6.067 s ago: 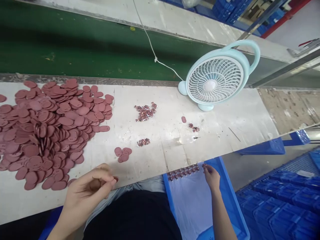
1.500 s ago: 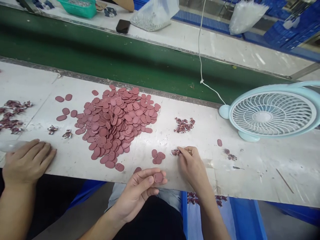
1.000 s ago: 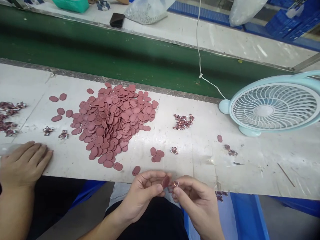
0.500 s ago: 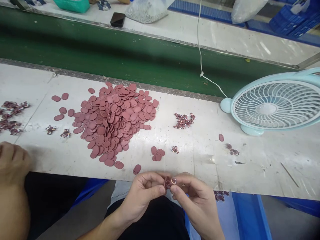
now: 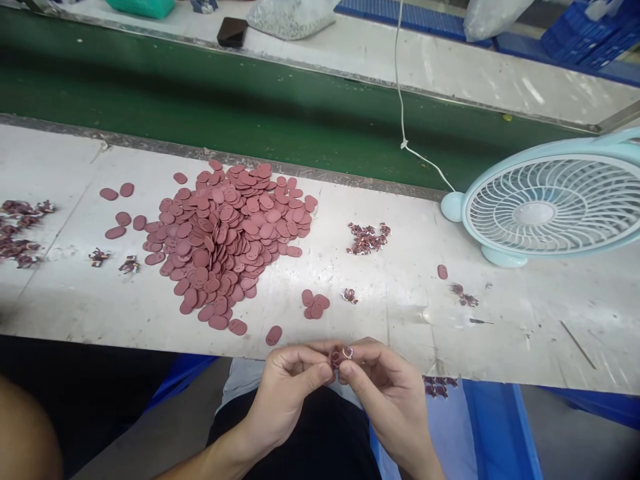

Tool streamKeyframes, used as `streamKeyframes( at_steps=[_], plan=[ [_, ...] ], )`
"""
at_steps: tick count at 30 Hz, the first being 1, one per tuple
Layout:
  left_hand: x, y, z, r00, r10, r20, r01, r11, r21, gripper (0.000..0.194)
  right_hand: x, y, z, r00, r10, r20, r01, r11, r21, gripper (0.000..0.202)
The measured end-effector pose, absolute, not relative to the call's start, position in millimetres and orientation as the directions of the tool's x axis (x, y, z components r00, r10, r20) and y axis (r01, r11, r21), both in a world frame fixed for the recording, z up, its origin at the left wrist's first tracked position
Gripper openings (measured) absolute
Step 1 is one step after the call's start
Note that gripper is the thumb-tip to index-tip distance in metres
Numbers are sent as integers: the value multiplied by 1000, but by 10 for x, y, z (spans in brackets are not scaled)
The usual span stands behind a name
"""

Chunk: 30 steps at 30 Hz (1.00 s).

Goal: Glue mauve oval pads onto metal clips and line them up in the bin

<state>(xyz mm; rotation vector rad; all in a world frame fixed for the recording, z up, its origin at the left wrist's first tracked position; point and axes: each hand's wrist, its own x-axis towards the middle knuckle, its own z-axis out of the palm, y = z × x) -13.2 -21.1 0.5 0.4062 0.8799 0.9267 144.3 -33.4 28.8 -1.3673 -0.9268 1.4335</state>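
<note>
Just in front of the table's edge, my left hand [image 5: 293,387] is closed in a pinch on a small maroon piece [image 5: 335,358]. My right hand [image 5: 383,380] meets it there, thumb and forefinger closed on a tiny maroon-and-white part [image 5: 347,353] pressed close to that piece. Fingertips cover much of both, so their full shape is hidden. Beyond my hands lie a single maroon oval disc [image 5: 273,335], a small cluster of such discs [image 5: 315,305] and a little maroon-and-white part [image 5: 350,296]. A large pile of maroon oval discs [image 5: 225,240] spreads to the left.
A light-blue fan [image 5: 535,213] stands at the right, its white cord [image 5: 401,87] running upward. Small maroon-and-white parts [image 5: 369,239] are heaped mid-table. A blue tray [image 5: 500,427] with maroon parts sits below the edge. Another person's arm [image 5: 25,433] is at lower left.
My hands stay together with the pieces, shifting only slightly. The other person's hand at the left has drawn back off the table. The view has tilted a little.
</note>
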Motion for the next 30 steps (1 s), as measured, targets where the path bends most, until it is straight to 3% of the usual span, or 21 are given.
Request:
streamKeyframes(
  at_steps=[6,9,12,14,17,19,23,27,30],
  plan=[
    [-58,-317,-81,210,882,-422,-558,462,689,6,1418,-338,141,35,948,-316,-226,-300,-927,8],
    [-213,-334,-142,193,943,-270,-440,329,835,17,1597,-393,4,104,953,-285,-346,-234,-909,9],
    [-578,-280,-189,176,982,-71,65,61,996,25,2058,-625,-66,213,942,-260,-381,-165,-910,13],
    [-828,-227,-217,165,985,57,478,-130,869,27,2500,-892,-97,302,920,-248,-369,-127,-921,18],
    [-1027,-170,-261,233,968,91,748,-238,620,27,3213,-1354,-225,626,730,-274,-298,-101,-949,31],
    [-1034,-156,-283,273,960,67,784,-263,562,21,3633,-1623,-405,814,522,-254,-202,-156,-967,31],
    [-996,-119,-301,265,960,-94,795,-162,584,27,4226,-2010,-970,934,327,-143,-36,-311,-950,35],
    [-1068,-27,-339,208,910,-358,827,31,561,40,4463,-2276,-1567,917,332,-221,22,-594,-804,23],
    [-1120,30,-369,220,877,-427,815,76,575,42,4524,-2379,-1883,876,385,-290,102,-737,-669,24]
  ],
)
